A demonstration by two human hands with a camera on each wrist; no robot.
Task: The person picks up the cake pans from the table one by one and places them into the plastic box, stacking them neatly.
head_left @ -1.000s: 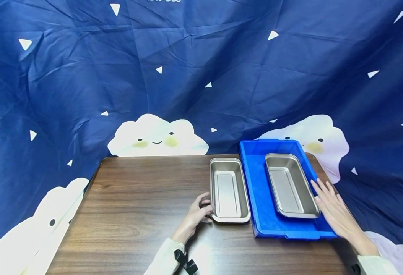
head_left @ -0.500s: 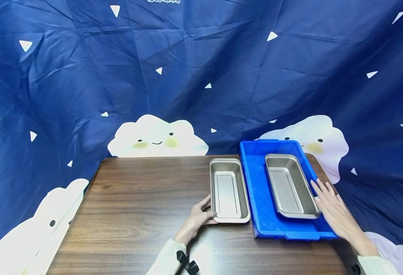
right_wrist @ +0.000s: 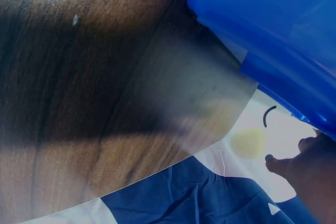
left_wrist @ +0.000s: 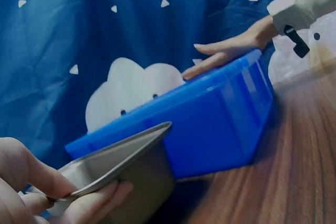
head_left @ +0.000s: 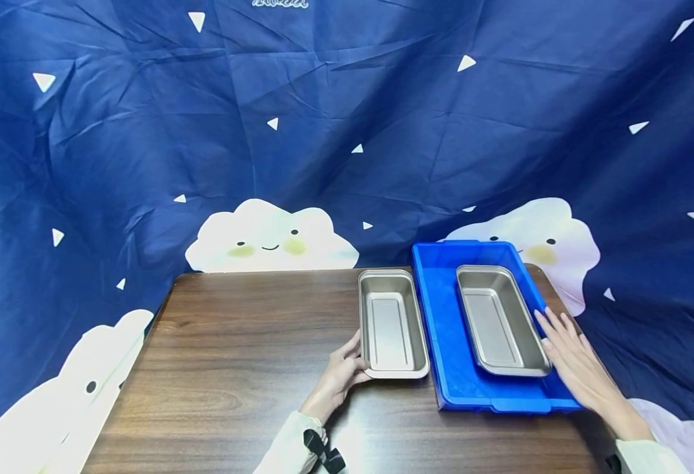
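A grey metal loaf pan (head_left: pixel 390 329) lies just left of the blue plastic tray (head_left: pixel 432 355). My left hand (head_left: pixel 336 380) pinches its rim at the near left corner; in the left wrist view the thumb lies over the rim and fingers under it. Whether the pan's base touches the table cannot be told. A second loaf pan (head_left: pixel 494 321) sits inside the tray, toward its right side. With fingers straight, my right hand (head_left: pixel 581 370) rests on the tray's right rim. In the right wrist view, only part of that hand (right_wrist: pixel 310 174) shows, beside the tray (right_wrist: pixel 278 30).
The wooden table (head_left: pixel 252 342) extends to the left of the pan. Behind it hangs a dark blue cloth (head_left: pixel 299 131) with white triangles and smiling clouds. The tray stands near the table's right edge.
My left hand has closed on the left pan's corner, from beside it to gripping the rim. That pan has shifted slightly up and left in the head view. The right hand stays put.
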